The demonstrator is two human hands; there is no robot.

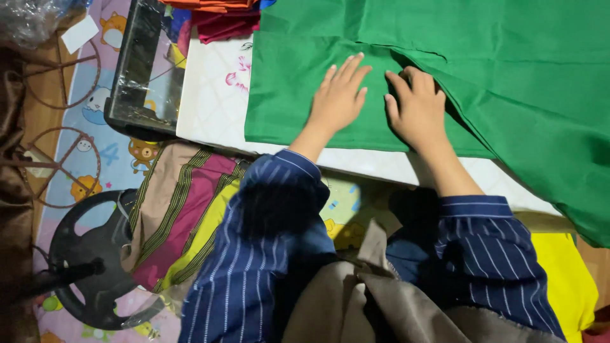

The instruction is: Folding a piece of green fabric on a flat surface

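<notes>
Pressing down on a green cloth [445,57], the person's left hand [338,95] lies flat and open, fingers stretched and close together, the palm on the folded lower layer of the fabric. The right hand [417,105] is just beside it, also on the green cloth, but its fingers are bent; the fingertips seem to go under the edge of the upper layer, where a fold runs across, and I cannot tell if they really pinch it. The two hands are near but not touching each other.

The green cloth is spread over a white board [213,108] with a small pink drawing on it, and on the right side the cloth hangs over the edge of this board and falls lower. Both arms wear dark blue sleeves [254,254] with thin white stripes, pushed up a little from the wrists.

Behind the board, at the top, lie folded red and orange cloths [222,19]. To the left of the board stands a dark tray wrapped in clear plastic [143,70]. Under the left arm lies a striped cloth in beige, magenta and yellow [184,216], and near it a black round object like a wheel [95,260]. All this rests on a children's mat with cartoon animals [95,140]. A yellow cloth [565,273] shows at the lower right.
</notes>
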